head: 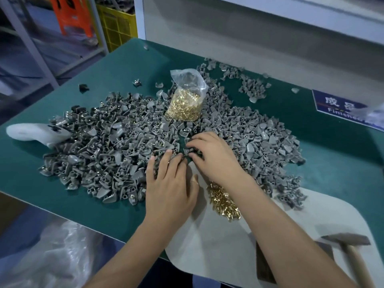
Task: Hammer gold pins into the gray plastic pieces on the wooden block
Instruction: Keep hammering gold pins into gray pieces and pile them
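On the green bench mat (128,65), our left hand (170,183) lies flat-fingered and our right hand (212,154) pinches among light, rigid gray plastic pieces (108,154), which we judge are best pinched by their flat edges.

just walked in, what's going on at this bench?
A person is sorting at a green table covered with a big heap of gray plastic pieces. Both hands work at the heap's near edge: the left hand lies spread over the pieces, and the right hand seems to be picking at small ones with curled fingers. Loose gold pins lie on a pale mat under the right forearm, and more fill a clear bag standing in the heap. The hammer lies untouched at the near right.
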Tool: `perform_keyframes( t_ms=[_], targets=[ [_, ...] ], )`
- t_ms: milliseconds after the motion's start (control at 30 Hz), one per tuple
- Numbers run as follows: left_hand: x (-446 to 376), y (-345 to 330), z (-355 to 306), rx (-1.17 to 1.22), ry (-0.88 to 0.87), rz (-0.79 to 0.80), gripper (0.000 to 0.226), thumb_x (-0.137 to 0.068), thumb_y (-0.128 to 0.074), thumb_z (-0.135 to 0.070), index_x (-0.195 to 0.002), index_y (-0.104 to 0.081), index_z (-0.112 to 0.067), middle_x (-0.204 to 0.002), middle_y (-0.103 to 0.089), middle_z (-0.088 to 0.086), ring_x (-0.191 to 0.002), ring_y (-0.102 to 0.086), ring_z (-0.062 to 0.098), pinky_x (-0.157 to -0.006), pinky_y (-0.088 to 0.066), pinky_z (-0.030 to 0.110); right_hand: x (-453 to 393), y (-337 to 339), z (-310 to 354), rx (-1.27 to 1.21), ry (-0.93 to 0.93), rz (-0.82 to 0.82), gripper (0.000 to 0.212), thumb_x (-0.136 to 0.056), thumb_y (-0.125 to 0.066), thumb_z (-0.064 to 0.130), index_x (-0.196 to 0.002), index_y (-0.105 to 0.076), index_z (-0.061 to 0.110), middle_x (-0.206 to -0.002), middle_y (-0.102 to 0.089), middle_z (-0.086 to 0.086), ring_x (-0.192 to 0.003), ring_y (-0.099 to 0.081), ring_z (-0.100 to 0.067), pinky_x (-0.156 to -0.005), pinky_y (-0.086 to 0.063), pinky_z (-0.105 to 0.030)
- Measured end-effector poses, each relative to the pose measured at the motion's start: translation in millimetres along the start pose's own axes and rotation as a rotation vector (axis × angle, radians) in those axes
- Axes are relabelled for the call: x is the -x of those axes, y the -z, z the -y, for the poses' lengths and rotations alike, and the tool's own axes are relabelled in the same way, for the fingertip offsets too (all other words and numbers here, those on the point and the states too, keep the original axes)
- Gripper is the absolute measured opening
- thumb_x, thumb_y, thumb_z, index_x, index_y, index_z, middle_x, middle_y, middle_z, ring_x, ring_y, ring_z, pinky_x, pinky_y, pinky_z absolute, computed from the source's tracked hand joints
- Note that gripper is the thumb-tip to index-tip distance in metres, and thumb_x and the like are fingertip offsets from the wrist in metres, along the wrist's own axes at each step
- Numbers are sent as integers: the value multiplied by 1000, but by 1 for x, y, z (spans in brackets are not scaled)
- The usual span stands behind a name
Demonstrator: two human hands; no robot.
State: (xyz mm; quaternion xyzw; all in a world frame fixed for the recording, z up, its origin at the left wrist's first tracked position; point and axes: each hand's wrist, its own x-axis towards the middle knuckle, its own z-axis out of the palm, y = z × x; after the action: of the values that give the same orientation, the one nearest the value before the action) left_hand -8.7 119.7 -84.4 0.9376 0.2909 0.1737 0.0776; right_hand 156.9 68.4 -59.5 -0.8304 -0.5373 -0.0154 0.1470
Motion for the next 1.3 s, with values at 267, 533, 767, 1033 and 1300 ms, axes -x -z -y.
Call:
perform_keyframes(
  t_ms=[267, 533, 767, 1033, 1300],
  targets=[
    [-38, 19, 3, 105, 30, -154, 29, -97, -56, -18, -122, -68, -23, -122, -68, -3, -126, -54, 22, -108, -32, 44, 6, 7, -7, -39, -107, -57, 34, -92, -69, 40, -125, -66, 32, -128, -56, 9, -129, -37, -16, -114, -35, -43],
    [-125, 21, 23, -49, -134, 252, 21, -93, -64, -28, -112, -70, -37, -119, -66, -10, -122, -46, 19, -98, -40, 39, 4, 6, -2, -36, 4, 23, 24, -95, -64, 45, -115, -73, 35, -119, -60, 11, -119, -40, -18, -102, -40, -42],
    [-114, 18, 36, -116, -79, 138, 9, -85, -71, -35, -92, -76, -37, -118, -61, -4, -121, -40, 26, -95, -37, 42, 3, 8, -8, 15, -111, -72, 21, -87, -69, 55, -90, -75, 35, -100, -59, 17, -105, -40, -12, -93, -36, -37],
    [-98, 12, 43, -124, 64, 46, 10, -83, -70, -28, -90, -76, -23, -113, -60, 5, -117, -43, 32, -92, -39, 45, -31, 0, -1, 22, 21, 1, 55, -90, -66, 47, -139, -54, 27, -144, -49, 2, -138, -40, -22, -115, -34, -46],
    [-99, 13, 48, -119, 74, 30, 12, -86, -67, -36, -91, -77, -29, -115, -61, -2, -118, -44, 26, -94, -36, 40, -56, -3, -11, 52, -15, 18, 30, -95, -61, 48, -116, -62, 26, -114, -56, 3, -118, -52, -24, -106, -45, -47]
  ],
)
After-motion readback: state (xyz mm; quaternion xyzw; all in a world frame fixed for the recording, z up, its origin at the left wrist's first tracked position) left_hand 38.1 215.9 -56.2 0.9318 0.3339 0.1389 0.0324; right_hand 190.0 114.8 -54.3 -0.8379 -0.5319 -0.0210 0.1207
